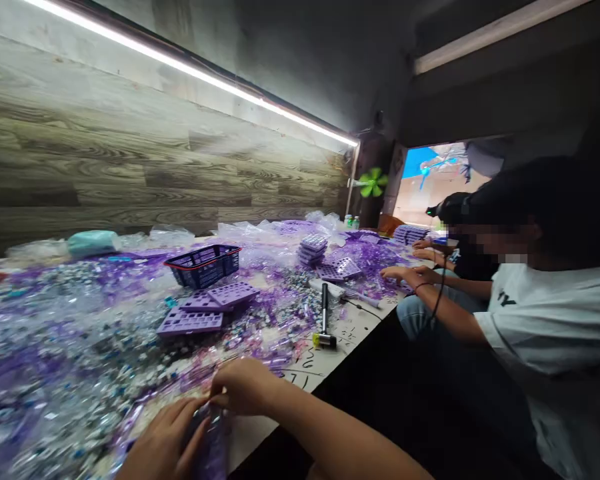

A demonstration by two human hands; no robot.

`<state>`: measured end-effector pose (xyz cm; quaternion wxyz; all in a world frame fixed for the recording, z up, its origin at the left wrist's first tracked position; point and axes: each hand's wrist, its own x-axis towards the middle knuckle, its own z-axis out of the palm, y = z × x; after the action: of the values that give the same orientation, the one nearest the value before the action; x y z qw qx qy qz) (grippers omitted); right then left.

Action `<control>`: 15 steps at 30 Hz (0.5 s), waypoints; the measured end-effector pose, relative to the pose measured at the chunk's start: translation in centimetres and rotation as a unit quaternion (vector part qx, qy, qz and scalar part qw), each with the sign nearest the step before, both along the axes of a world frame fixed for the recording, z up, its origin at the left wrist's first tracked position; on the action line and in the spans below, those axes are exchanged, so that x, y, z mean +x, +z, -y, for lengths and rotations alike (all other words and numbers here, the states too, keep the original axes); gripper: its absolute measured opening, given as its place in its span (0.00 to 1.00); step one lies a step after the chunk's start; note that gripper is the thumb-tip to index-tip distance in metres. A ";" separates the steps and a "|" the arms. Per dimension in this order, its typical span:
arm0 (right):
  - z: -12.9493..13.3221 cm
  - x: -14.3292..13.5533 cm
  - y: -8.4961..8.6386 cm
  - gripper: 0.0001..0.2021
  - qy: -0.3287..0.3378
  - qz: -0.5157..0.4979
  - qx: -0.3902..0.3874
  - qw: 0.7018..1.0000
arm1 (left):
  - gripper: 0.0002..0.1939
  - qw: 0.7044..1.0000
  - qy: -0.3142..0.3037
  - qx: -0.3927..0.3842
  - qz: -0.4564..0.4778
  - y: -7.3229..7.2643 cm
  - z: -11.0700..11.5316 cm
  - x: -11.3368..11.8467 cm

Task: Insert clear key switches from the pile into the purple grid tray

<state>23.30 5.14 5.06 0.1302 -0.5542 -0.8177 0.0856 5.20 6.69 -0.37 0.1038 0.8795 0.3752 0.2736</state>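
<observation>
Both hands work at the near edge of the table point(291, 395), close in front of the wearer. The purple piece point(214, 445) is there, partly hidden under the hands; its surface looks glossy, and full outline and any wrapping cannot be made out. Left hand point(170, 437): fingers bent around the left side of the piece, thumb laid along it, apparently grasping it. Right hand point(244, 387): thumb and forefinger drawn together at the far end of the piece, remaining fingers curled; cannot tell whether they pinch its edge or some small part. Handling, by judgement: light, fairly stiff, probably plastic, slippery where glossy; thin sections might crack if bent. Best hold: flat across the long sides with one hand, fingertips only at the end. Farther off, slotted purple panels point(194, 323) lie loosely overlapped, near side of a dark blue basket point(205, 268) with a red-edged rim. To the right of the panels, a mallet point(325, 310) rests with its head toward the near edge; a white corded tool point(327, 288) lies just beyond. Left: a broad scatter of small white and blue parts point(80, 277) among clear and purple film. Far right, a seated co-worker point(525, 313), hands at the table edge.
</observation>
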 end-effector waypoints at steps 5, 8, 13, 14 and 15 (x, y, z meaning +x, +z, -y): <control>1.1 0.6 -1.5 0.02 0.016 -0.088 0.021 0.996 | 0.16 0.999 0.036 -0.016 -0.022 1.8 2.3 0.5; 1.3 1.3 -2.2 0.03 0.018 -0.133 0.026 0.991 | 0.15 0.997 0.032 -0.035 -0.064 2.7 3.2 0.8; 1.8 1.9 -2.4 0.04 0.025 -0.157 0.017 0.987 | 0.14 0.995 0.044 -0.039 -0.079 3.1 3.7 1.0; 2.0 1.8 -2.3 0.04 0.023 -0.154 0.017 0.988 | 0.14 0.995 0.046 -0.039 -0.078 3.0 3.7 1.0; 2.0 1.7 -2.3 0.03 0.021 -0.148 0.019 0.989 | 0.14 0.995 0.047 -0.040 -0.077 3.0 3.7 1.0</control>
<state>25.03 3.11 2.76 0.2587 -0.5158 -0.8021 0.1537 6.24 3.00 2.60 0.0969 0.8745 0.4335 0.1948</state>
